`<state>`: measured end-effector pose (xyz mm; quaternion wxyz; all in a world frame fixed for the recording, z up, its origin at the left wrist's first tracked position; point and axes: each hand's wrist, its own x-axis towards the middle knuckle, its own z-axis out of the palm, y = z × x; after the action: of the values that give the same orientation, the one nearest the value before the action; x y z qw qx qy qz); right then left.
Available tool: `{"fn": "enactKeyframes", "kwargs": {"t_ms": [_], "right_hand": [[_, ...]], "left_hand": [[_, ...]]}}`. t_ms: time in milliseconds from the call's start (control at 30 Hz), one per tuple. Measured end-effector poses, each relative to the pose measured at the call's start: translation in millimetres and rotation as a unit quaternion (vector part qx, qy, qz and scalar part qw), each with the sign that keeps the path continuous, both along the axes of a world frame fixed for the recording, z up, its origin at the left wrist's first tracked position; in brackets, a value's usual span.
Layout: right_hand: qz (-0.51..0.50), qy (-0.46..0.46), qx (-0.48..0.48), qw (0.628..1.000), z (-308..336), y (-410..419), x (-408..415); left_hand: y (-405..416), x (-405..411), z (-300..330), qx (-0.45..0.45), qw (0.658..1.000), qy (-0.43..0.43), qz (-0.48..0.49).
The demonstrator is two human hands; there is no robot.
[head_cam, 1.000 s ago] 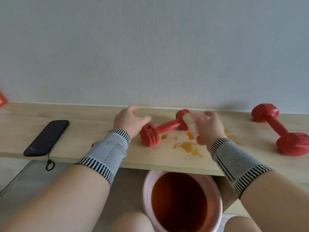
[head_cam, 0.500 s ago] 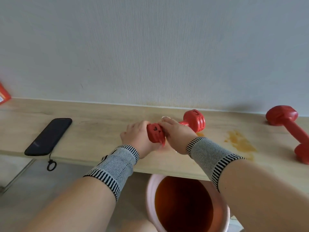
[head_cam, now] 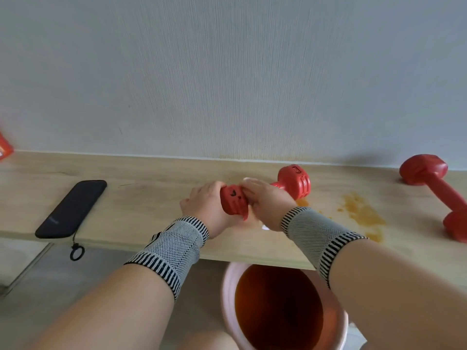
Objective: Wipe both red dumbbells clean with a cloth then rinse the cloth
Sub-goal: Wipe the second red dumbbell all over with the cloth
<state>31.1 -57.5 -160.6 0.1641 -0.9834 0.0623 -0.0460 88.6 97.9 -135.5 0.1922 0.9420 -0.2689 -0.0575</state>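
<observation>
One red dumbbell [head_cam: 294, 181] lies on the wooden shelf [head_cam: 151, 198], its near head between my two hands. My left hand [head_cam: 202, 205] grips that near head from the left. My right hand [head_cam: 265, 200] is wrapped over the handle with a white cloth [head_cam: 249, 180] under its fingers; only small bits of the cloth show. A second red dumbbell [head_cam: 434, 188] lies at the far right of the shelf, apart from both hands.
Orange stains [head_cam: 364, 213] mark the shelf between the dumbbells. A pink bucket [head_cam: 227, 286] of orange-brown water stands below the shelf edge. A black phone [head_cam: 72, 208] with a loop strap lies at the left. An orange object [head_cam: 4, 147] peeks in at far left.
My left hand closed on the near head of the dumbbell and my right hand brought the cloth down onto its handle. The dumbbell shifted left, off the stained patch.
</observation>
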Motion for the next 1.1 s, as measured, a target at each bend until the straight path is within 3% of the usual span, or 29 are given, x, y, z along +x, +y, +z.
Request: {"fn": "enactKeyframes", "kwargs": {"t_ms": [67,167,200,333,467,567,633,700,767,933,1100], "right_hand": [[-0.041,0.011,-0.06,0.997,-1.4,-19.1,-6.8],[-0.156,0.007,-0.028,0.987,3.2,-32.8,-16.0],[-0.158,-0.003,-0.01,0.987,5.1,-26.7,-14.3],[-0.012,-0.013,0.042,0.999,-0.6,7.0,-2.9],[-0.103,0.011,-0.038,0.994,4.4,-13.1,-13.7],[-0.21,0.033,-0.03,0.977,7.9,-17.1,-17.9],[-0.167,0.028,-0.001,0.986,6.3,-2.8,-11.3],[-0.062,0.018,0.018,0.998,0.7,7.5,-4.6],[-0.016,0.028,-0.003,0.999,0.6,2.4,-5.5],[-0.148,0.015,-0.052,0.987,10.7,-25.0,-26.4],[-0.164,0.034,-0.027,0.986,11.4,-19.2,-31.5]], "left_hand": [[1.0,-0.1,-0.4,-0.002,1.0,0.003,0.0],[-2.2,-0.7,-1.0,-0.005,1.0,0.001,-0.001],[-2.7,-0.4,-1.4,-0.005,1.0,0.001,0.0],[-2.9,2.3,-3.9,-0.01,1.0,0.005,0.004],[-1.0,3.9,-4.4,-0.001,1.0,0.004,0.001],[-1.9,3.3,-3.4,-0.005,1.0,0.006,-0.004],[-3.2,2.7,-3.8,-0.007,1.0,0.012,-0.004],[-3.2,3.8,-4.9,-0.014,1.0,0.017,0.002],[-2.3,3.9,-4.5,-0.013,1.0,0.018,0.001],[-0.5,3.5,-2.8,-0.01,1.0,0.016,-0.016],[2.0,1.9,-5.1,-0.021,0.999,0.04,-0.015]]}}
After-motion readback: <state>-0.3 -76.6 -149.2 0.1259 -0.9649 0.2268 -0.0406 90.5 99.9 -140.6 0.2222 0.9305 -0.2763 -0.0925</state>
